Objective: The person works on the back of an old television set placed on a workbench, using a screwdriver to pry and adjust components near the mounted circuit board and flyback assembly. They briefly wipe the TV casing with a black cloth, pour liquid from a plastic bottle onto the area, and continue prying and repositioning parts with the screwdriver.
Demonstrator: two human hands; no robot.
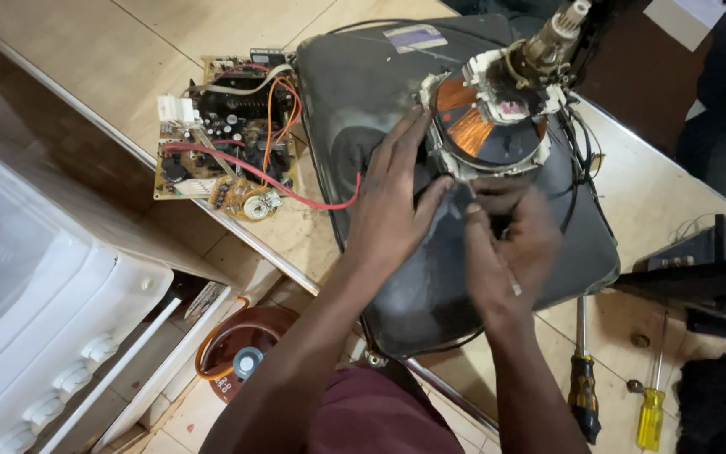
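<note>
One view, from your head camera. Item: picture tube (397,277), dark grey glass funnel, lying face down at centre frame on the tiled counter (69,50), neck (552,34) pointing to the upper right. Copper-wound deflection yoke (485,126) in a white plastic collar sits round the neck. Your left hand (392,202) lies flat and unclenched on the funnel, fingertips touching the yoke's lower left edge. Your right hand (510,248), blurred, is just below the yoke, curled round a thin pale tool (514,286); how firmly you grip it cannot be told. Circuit board (224,139), upper left, joined to the tube by a red wire (296,189). Two screwdrivers (583,395), lower right.
</note>
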